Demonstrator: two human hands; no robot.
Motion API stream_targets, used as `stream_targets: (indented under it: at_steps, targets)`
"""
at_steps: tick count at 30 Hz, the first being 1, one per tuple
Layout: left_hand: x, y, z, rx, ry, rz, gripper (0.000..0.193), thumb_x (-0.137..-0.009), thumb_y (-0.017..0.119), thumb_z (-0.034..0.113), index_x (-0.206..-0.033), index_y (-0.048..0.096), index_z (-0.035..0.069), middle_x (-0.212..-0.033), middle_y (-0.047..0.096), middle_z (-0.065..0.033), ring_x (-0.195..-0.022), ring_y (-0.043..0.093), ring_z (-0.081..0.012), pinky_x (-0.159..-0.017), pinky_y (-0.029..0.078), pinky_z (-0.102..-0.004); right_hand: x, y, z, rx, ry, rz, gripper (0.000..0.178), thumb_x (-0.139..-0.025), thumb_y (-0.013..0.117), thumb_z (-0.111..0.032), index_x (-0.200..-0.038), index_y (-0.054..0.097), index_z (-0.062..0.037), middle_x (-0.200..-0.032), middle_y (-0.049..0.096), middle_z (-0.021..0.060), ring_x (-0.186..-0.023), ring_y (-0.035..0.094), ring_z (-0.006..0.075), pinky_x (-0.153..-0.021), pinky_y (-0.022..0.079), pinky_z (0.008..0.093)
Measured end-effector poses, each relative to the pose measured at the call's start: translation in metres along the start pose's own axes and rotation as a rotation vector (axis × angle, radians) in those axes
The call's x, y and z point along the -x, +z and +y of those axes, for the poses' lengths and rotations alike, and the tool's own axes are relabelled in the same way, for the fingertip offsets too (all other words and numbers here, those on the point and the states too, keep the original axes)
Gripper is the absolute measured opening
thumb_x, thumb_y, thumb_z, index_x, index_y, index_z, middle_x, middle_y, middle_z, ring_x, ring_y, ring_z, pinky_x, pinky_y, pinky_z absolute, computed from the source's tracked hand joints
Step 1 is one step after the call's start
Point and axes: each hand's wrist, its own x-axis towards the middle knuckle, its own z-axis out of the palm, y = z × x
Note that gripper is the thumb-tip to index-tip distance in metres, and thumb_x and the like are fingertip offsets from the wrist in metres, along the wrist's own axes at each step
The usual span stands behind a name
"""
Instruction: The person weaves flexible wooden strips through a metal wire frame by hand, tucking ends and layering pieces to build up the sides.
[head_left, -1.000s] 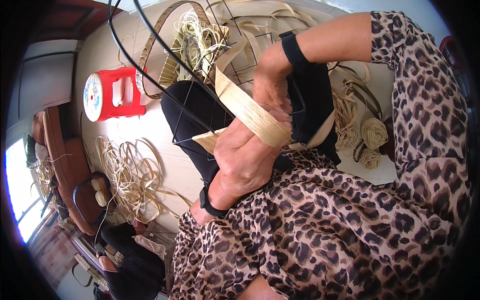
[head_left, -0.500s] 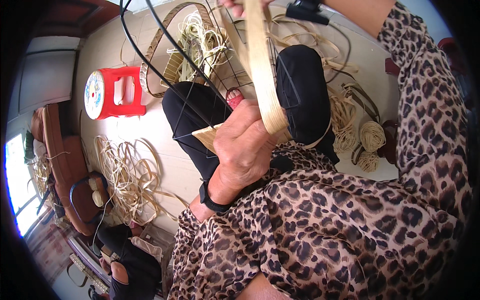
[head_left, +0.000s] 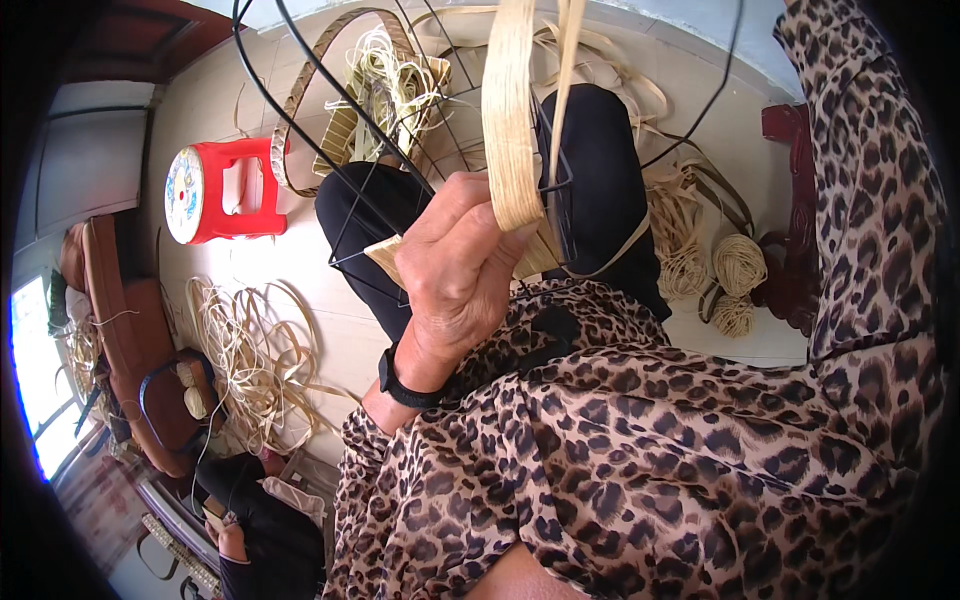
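Closed in a fist, my left hand (head_left: 455,265) grips a flat tan woven-fibre strip (head_left: 508,120) at the lower edge of a black wire frame (head_left: 352,100). The strip loops beside my thumb and runs up past the top of the view; part of it lies across the frame's base behind my fingers. The frame rests over my lap between my knees, its long wires slanting to the upper left. My right arm, in a leopard-print sleeve (head_left: 870,200), reaches up along the right side. The right hand is beyond the view's edge.
A red stool (head_left: 240,205) stands at the left. Beyond my knees is a basket (head_left: 340,140) with pale strips and a hooped handle. Loose fibre (head_left: 255,370) lies on the floor at left, balls of cord (head_left: 740,262) at right. Another person (head_left: 270,520) sits at the lower left.
My right hand has gone up and out of view, with the strip drawn upward. My left hand and the wire frame have shifted slightly left and up.
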Motion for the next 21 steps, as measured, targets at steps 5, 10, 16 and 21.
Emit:
stream_targets:
  at_steps: [5, 10, 16, 21]
  targets:
    - [-0.003, -0.004, 0.0, -0.022, -0.054, -0.006, 0.01, -0.08, 0.061, 0.0, -0.089, 0.063, -0.003, -0.089, 0.064, -0.0116, -0.082, 0.061, -0.0198, -0.073, 0.048, -0.0266, 0.077, 0.129, -0.058, 0.979, -0.532, -0.167, 0.032, -0.067, 0.064, -0.033, -0.076, 0.067, -0.0023, -0.074, 0.064, 0.0169, -0.067, 0.062, 0.0322, -0.059, 0.049, 0.0399]
    - [-0.007, 0.001, -0.003, 0.001, -0.053, -0.006, 0.011, -0.079, 0.062, 0.001, -0.09, 0.063, -0.003, -0.087, 0.064, -0.0111, -0.081, 0.062, -0.0183, -0.072, 0.048, -0.0259, 0.137, 0.196, -0.088, 0.05, -0.821, -0.997, 0.025, -0.073, 0.066, -0.029, -0.08, 0.066, -0.0042, -0.075, 0.063, 0.0142, -0.067, 0.058, 0.0258, -0.061, 0.047, 0.0348]
    - [-0.01, 0.011, 0.001, 0.07, 0.041, 0.057, 0.019, -0.067, 0.062, -0.01, -0.084, 0.062, -0.002, -0.081, 0.059, -0.0133, -0.07, 0.06, -0.0258, -0.059, 0.047, -0.0297, 0.155, 0.214, -0.097, 0.159, -0.638, -1.396, 0.025, -0.073, 0.069, -0.028, -0.083, 0.066, -0.0045, -0.075, 0.063, 0.0104, -0.069, 0.058, 0.0203, -0.061, 0.047, 0.0315]
    - [-0.01, 0.016, 0.001, 0.067, 0.051, 0.066, 0.02, -0.065, 0.064, -0.01, -0.083, 0.062, -0.002, -0.08, 0.059, -0.0136, -0.072, 0.061, -0.027, -0.06, 0.047, -0.0305, 0.154, 0.228, -0.098, 0.152, -0.652, -1.441, 0.026, -0.073, 0.069, -0.029, -0.082, 0.066, -0.0052, -0.07, 0.062, 0.0089, -0.067, 0.058, 0.0191, -0.059, 0.047, 0.0306]
